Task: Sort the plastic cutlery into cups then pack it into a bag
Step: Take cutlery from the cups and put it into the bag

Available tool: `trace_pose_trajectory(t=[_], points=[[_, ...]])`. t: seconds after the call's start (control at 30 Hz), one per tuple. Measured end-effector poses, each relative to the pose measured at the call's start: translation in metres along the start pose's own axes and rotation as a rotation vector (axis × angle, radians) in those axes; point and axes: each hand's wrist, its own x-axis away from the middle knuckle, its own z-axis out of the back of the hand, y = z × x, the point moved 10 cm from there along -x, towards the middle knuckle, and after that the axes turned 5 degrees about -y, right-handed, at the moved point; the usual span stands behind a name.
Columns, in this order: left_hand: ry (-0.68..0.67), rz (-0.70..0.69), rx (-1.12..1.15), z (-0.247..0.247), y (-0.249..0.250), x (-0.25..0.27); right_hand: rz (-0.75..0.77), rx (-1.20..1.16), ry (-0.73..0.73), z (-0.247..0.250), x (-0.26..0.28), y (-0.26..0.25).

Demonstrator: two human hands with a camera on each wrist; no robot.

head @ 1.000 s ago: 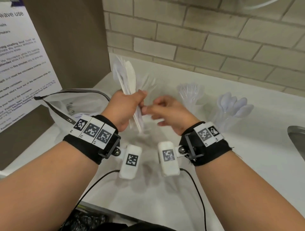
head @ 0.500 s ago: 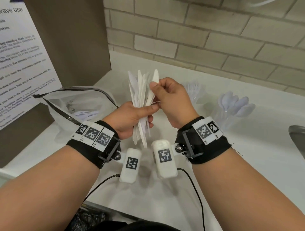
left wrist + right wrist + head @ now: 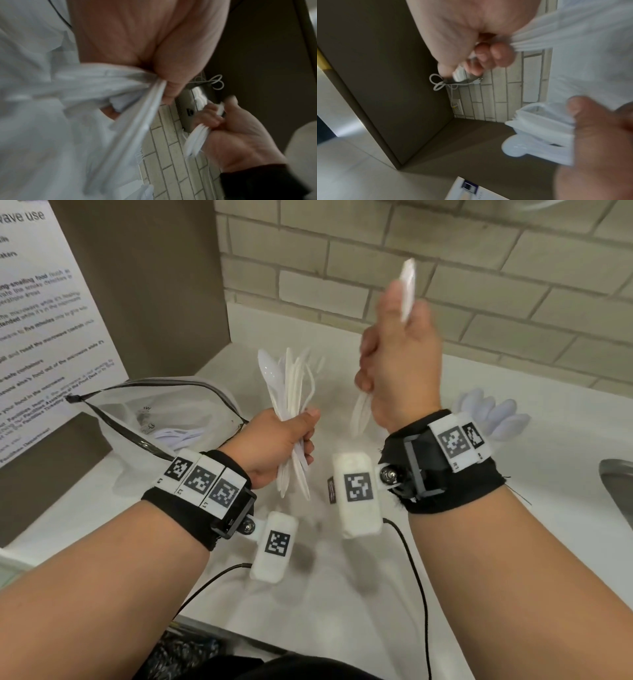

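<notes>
My left hand (image 3: 301, 436) grips a fanned bundle of white plastic cutlery (image 3: 291, 392) upright over the white counter. The right hand (image 3: 387, 344) is raised above and to the right of it and grips a few white pieces (image 3: 408, 289), whose lower ends (image 3: 361, 412) stick out below the fist. In the left wrist view the right hand (image 3: 240, 135) holds those pieces (image 3: 195, 140) apart from the bundle (image 3: 137, 121). The right wrist view shows the bundle (image 3: 539, 128) in the left hand. A clear zip bag (image 3: 154, 412) lies open at the left with some cutlery inside.
A cluster of white spoons (image 3: 493, 416) stands upright behind my right wrist. A metal sink edge (image 3: 616, 484) is at the far right. A brown panel (image 3: 144, 285) with a notice (image 3: 41, 337) stands to the left, and a brick wall (image 3: 445, 251) runs behind.
My right hand has pulled a few pieces out of the bundle and lifted them up and to the right. The left hand still holds the rest, slightly lower.
</notes>
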Motion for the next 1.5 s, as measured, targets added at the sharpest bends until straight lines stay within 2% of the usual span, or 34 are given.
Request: trace_pose_trajectory(t=[0.1, 0.17, 0.23, 0.4, 0.53, 0.8, 1.0, 1.13, 1.33, 1.43, 1.5], points=[[0.043, -0.023, -0.08, 0.002, 0.006, -0.002, -0.118, 0.41, -0.226, -0.023, 0.011, 0.038], [0.007, -0.05, -0.133, -0.004, 0.009, -0.003, -0.148, 0.504, -0.288, -0.031, 0.017, 0.058], [-0.028, -0.076, -0.154, -0.008, 0.012, -0.002, -0.171, 0.525, -0.288, -0.032, 0.018, 0.065], [-0.077, -0.058, -0.153, -0.011, 0.009, 0.002, -0.214, 0.437, -0.341, -0.036, 0.02, 0.072], [-0.065, -0.055, -0.105, -0.011, 0.01, 0.004, -0.281, 0.273, -0.308, -0.033, 0.023, 0.078], [-0.042, -0.101, -0.203, -0.008, 0.016, 0.003, -0.274, 0.317, -0.321, -0.035, 0.02, 0.075], [-0.051, -0.102, -0.178, -0.008, 0.011, 0.005, -0.353, 0.075, -0.263, -0.025, 0.017, 0.071], [-0.086, -0.129, -0.194, -0.013, 0.016, 0.008, -0.324, 0.11, -0.353, -0.035, 0.026, 0.074], [-0.148, -0.144, -0.149, -0.017, 0.013, 0.011, -0.372, 0.027, -0.324, -0.031, 0.024, 0.081], [-0.075, -0.091, -0.102, -0.006, 0.005, 0.008, -0.356, -0.044, -0.304, -0.031, 0.022, 0.076], [-0.048, -0.062, -0.092, -0.003, -0.001, 0.007, -0.332, -0.075, -0.228, -0.025, 0.016, 0.07]])
